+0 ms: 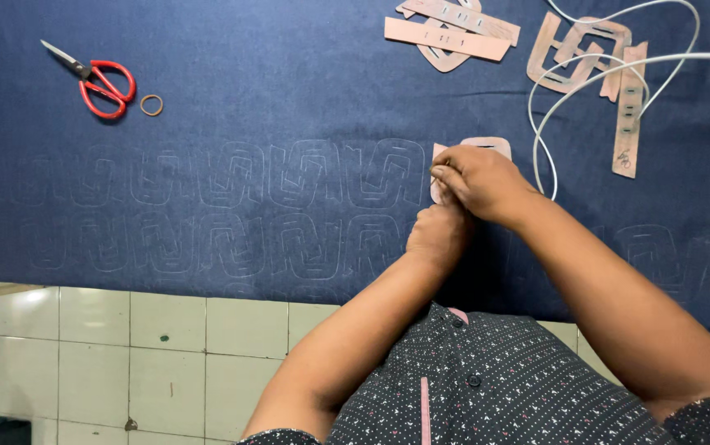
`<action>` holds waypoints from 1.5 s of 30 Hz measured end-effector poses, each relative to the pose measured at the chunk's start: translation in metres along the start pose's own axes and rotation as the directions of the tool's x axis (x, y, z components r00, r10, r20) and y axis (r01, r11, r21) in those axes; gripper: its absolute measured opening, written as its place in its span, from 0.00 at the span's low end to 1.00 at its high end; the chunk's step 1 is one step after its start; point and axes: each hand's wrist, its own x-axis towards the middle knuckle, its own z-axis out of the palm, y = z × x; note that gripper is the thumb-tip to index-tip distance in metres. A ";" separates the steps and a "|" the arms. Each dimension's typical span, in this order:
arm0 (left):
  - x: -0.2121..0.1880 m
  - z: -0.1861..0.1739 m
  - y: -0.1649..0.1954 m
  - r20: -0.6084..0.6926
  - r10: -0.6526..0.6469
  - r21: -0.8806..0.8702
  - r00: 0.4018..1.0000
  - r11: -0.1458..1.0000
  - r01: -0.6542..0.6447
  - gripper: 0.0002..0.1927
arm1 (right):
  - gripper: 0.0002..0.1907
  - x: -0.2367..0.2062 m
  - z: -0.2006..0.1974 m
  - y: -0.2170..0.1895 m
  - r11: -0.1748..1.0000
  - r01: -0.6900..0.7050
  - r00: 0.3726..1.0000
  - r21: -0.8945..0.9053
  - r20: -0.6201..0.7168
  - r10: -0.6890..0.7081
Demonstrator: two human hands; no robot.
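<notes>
A dark blue denim cloth (289, 74) covers the table, with rows of pale traced outlines (231, 206) across its middle. A tan cardboard template (487, 145) lies flat on the cloth. My right hand (478, 181) presses on it, fingers curled at its left edge. My left hand (437, 235) is closed just below, touching the right hand; whatever it holds is hidden. The template's lower part is covered by both hands.
Red-handled scissors (95, 81) and a small rubber ring (151, 105) lie at the far left. Several more cardboard templates (454, 33) (594, 58) sit at the top right. A white cable (618, 70) loops over them. White floor tiles (124, 346) show below the table edge.
</notes>
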 end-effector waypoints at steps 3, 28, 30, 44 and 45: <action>-0.002 0.007 -0.004 0.022 0.025 0.020 0.999 0.999 -0.026 0.17 | 0.12 0.004 0.003 0.001 0.994 0.105 0.994 -0.025 0.004 -0.105; 0.007 -0.118 -0.032 -0.106 0.089 -0.292 0.990 0.949 -0.117 0.08 | 0.08 -0.008 -0.003 0.030 0.945 0.148 0.926 -0.292 -0.295 -0.236; 0.008 -0.119 -0.034 -0.092 0.088 -0.296 0.992 0.949 -0.112 0.05 | 0.09 -0.015 0.005 0.028 0.957 0.165 0.925 -0.238 -0.300 -0.234; 0.009 -0.123 -0.037 -0.062 0.093 -0.324 0.994 0.940 -0.108 0.04 | 0.12 -0.030 0.018 0.046 0.994 0.106 0.962 0.014 -0.255 -0.099; 0.009 -0.123 -0.037 -0.058 0.091 -0.321 0.994 0.941 -0.105 0.05 | 0.12 -0.033 0.018 0.045 0.991 0.131 0.961 0.014 -0.246 -0.124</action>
